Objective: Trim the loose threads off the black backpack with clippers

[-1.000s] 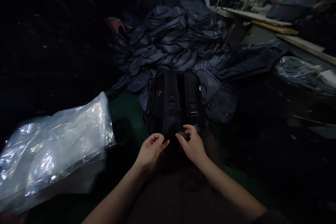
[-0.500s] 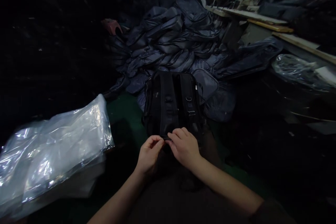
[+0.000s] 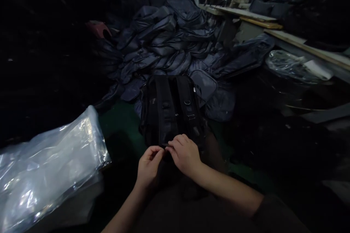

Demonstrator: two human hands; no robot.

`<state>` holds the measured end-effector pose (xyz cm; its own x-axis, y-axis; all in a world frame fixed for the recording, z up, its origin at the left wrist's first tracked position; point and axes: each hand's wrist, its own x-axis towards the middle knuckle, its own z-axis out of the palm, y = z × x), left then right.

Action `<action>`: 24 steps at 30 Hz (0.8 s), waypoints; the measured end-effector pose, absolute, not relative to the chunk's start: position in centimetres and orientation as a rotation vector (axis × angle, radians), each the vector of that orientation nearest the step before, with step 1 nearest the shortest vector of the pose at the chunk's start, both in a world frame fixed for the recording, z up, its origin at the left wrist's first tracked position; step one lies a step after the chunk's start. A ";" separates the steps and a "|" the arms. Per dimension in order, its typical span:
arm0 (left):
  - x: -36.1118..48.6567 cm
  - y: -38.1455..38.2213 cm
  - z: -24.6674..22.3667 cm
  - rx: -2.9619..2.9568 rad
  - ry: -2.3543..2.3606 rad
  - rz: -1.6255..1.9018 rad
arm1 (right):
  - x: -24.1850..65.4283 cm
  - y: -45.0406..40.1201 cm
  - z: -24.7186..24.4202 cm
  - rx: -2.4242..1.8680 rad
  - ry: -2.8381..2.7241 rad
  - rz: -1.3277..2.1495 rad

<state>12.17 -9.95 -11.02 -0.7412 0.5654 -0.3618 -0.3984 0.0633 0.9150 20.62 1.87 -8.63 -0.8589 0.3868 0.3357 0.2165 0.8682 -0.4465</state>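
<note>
A black backpack point(image 3: 169, 111) lies on my lap with its padded back and shoulder straps facing up, and small metal buckles show on one strap. My left hand point(image 3: 149, 165) and my right hand point(image 3: 184, 154) meet at its lower edge. Their fingertips pinch a thin dark strap end point(image 3: 165, 146) between them. The fingers hide most of that strap end, and the dim light hides the fine detail.
Behind the backpack lies a heap of navy bag panels point(image 3: 166, 43). A large clear plastic bag point(image 3: 46, 167) lies at the lower left, another point(image 3: 287, 63) at the right. A workbench edge point(image 3: 240, 12) runs along the back, and green floor point(image 3: 120, 123) shows beside me.
My hands have come together from a looser, apart pose and now pinch the strap end. The whole scene has shifted left in view as my head turned right.
</note>
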 end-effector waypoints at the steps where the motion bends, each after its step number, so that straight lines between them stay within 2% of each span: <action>1: 12.1 -10.0 -11.1 0.146 1.645 1.759 | 20.8 2.0 -8.8 -0.502 -2.552 0.670; 4: 11.8 -10.1 -11.4 0.063 1.605 1.779 | 21.7 3.7 -9.5 -0.709 -2.248 0.971; 8: 11.4 -10.2 -12.0 -0.010 1.567 1.819 | 23.8 9.3 -11.2 -1.124 -1.723 1.128; 10: 11.3 -10.3 -12.2 -0.001 1.557 1.845 | 25.2 12.0 -12.2 -1.229 -1.583 1.332; 17: 11.2 -10.1 -12.2 0.030 1.509 1.895 | 27.6 12.8 -14.6 -1.242 -1.613 1.776; 24: 10.5 -10.0 -12.4 -0.120 1.439 1.881 | 28.5 10.5 -12.7 -1.157 -1.445 2.194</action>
